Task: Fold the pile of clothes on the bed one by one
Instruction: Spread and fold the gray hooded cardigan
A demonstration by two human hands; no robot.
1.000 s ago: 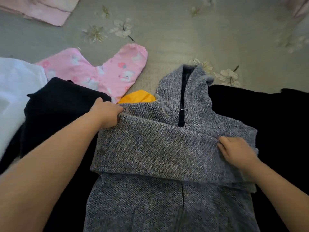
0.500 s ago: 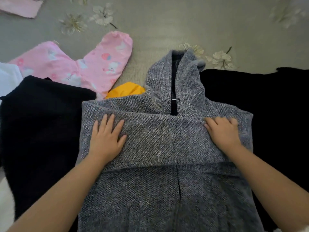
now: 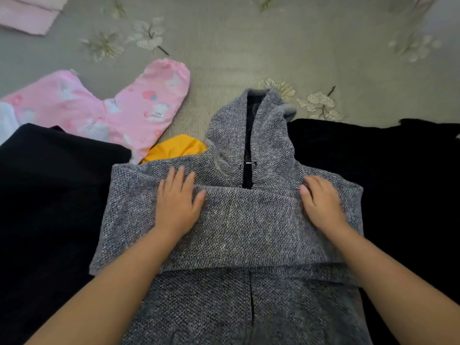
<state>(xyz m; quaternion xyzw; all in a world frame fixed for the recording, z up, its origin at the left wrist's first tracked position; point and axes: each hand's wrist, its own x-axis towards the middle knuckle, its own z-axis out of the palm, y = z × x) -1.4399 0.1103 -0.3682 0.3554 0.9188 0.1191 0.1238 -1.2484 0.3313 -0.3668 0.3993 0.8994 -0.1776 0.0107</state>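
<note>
A: What is the grip doing?

B: Neither hand pinches anything. The left hand lies flat with fingers spread on the grey hooded top, and the right hand lies flat too, fingers together, palm down on the same band of cloth.

A: Where is that top?

B: In the middle of the bed, near the person, hood pointing far. Its sleeves look folded across the chest into one band, and both hands press that band.

A: So how far along is the folding?

B: Early, I judge. This top is half done: the sleeves are in, but the body and hood are not yet doubled over. Around it lie a black garment on the left, another black garment on the right, pink patterned trousers far left, a yellow piece and a bit of white cloth. All look unfolded.

A: Anything finished?

B: Perhaps the pale pink cloth at the far left corner; I cannot tell.
</note>
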